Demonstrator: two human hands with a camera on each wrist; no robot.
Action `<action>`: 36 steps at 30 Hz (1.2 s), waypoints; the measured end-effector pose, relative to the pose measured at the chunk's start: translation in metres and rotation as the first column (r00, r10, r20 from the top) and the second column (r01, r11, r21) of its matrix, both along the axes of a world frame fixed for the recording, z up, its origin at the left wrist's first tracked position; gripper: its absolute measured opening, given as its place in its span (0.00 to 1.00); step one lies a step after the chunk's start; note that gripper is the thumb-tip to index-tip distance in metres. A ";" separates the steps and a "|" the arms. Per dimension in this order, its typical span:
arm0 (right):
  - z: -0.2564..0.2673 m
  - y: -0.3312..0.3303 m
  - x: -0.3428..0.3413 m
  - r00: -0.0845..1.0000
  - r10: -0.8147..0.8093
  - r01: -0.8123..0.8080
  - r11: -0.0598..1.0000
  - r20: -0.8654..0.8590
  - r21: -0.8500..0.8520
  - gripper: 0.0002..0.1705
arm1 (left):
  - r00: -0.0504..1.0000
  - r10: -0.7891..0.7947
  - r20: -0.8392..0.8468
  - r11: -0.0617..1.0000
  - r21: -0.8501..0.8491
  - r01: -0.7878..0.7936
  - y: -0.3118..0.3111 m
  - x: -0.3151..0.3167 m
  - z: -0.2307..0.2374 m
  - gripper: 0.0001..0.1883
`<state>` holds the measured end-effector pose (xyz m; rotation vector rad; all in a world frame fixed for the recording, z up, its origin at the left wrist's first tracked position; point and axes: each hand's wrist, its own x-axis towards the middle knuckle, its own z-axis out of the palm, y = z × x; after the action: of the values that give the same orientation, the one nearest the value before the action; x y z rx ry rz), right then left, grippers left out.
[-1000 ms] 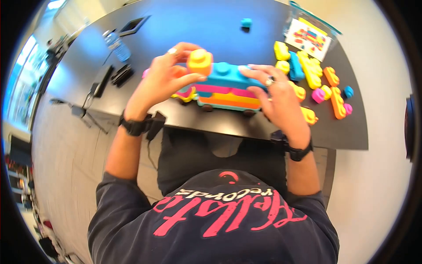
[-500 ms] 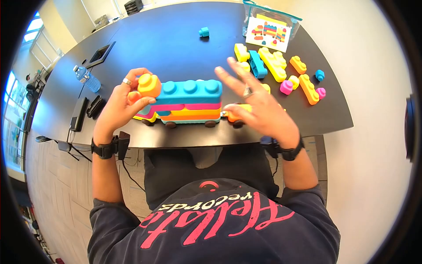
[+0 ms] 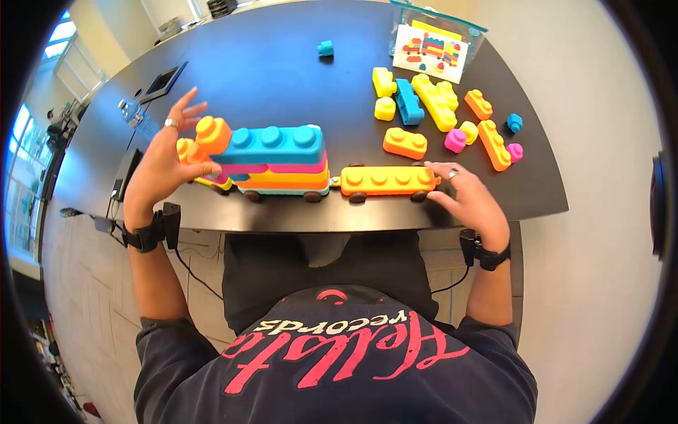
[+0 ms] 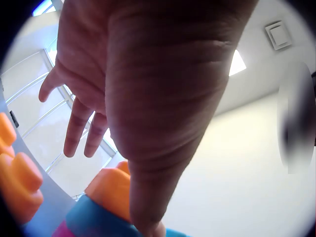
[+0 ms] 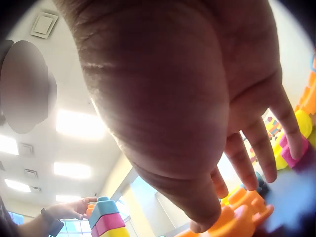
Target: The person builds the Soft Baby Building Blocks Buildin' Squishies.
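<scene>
The left hand (image 3: 161, 168) is held wide, with its fingers spread and raised and its thumb stretched across the near side of the layered wagon (image 3: 282, 173). An upper orange block (image 3: 213, 136) and a lower orange block (image 3: 191, 152) are seen between that thumb and the raised fingers (whether either is touched cannot be told). Blue, pink, orange and pale teal layers are stacked in the wagon, and a yellow-and-pink car (image 3: 214, 182) is partly covered by the hand.

By the right hand (image 3: 474, 201), the end of the yellow wagon (image 3: 385, 181) is held narrowly between thumb and index finger, while the other fingers are left loosely extended. Both wagons are set on the table (image 3: 282, 220), joined end to end between the two hands.

Just past the right fingertips, on the far side of the yellow wagon, a short orange block (image 3: 405, 143) is seen. Farther out, loose blocks are scattered: a pink block (image 3: 455, 140), a long yellow block (image 3: 434, 102), a dark blue block (image 3: 408, 102) and a long orange block (image 3: 494, 145), among others. Beyond these, a picture card (image 3: 429, 53) is propped against a clear bag (image 3: 479, 39). Past the left fingers, a water bottle (image 3: 139, 119) is seen (partly hidden).
</scene>
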<state>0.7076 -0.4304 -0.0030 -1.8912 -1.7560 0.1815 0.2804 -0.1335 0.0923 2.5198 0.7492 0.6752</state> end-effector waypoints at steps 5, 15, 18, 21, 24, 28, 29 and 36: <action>0.026 0.000 0.014 0.997 -0.075 0.077 0.996 0.028 -0.055 0.31 | 0.990 0.126 0.065 0.969 0.206 -0.137 -0.030 0.006 0.021 0.58; 0.059 0.020 0.005 0.989 -0.149 0.150 0.976 0.021 -0.158 0.35 | 0.966 0.238 0.102 0.884 0.388 -0.259 -0.095 -0.003 0.003 0.40; 0.068 0.032 -0.006 0.982 -0.110 0.133 0.981 0.154 -0.144 0.36 | 0.967 0.207 0.150 0.876 0.411 -0.251 -0.098 -0.010 -0.028 0.41; 0.072 0.066 -0.007 0.978 0.048 -0.026 0.993 0.204 -0.113 0.34 | 0.945 0.303 0.122 0.900 0.290 -0.326 -0.095 -0.020 -0.056 0.30; 0.073 0.130 -0.025 0.921 0.263 -0.255 0.965 0.288 -0.065 0.32 | 0.942 0.317 -0.108 0.938 0.181 -0.294 -0.082 -0.030 -0.083 0.17; 0.029 0.235 -0.060 0.797 0.536 -0.522 0.843 0.280 -0.129 0.34 | 0.945 0.235 -0.226 0.964 -0.069 -0.256 -0.072 -0.025 -0.110 0.17; 0.018 0.252 -0.066 0.772 0.568 -0.529 0.823 0.284 -0.208 0.35 | 0.951 0.212 -0.226 0.961 -0.130 -0.245 -0.070 -0.025 -0.115 0.17; 0.001 0.278 -0.067 0.821 0.550 -0.497 0.820 0.154 -0.283 0.27 | 0.940 0.279 -0.198 0.878 -0.344 -0.333 -0.064 -0.028 -0.130 0.16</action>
<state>0.6410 -0.1522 -0.0019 -1.5656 -2.4957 0.4000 0.2527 -0.1977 -0.0381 2.1326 1.2242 0.4015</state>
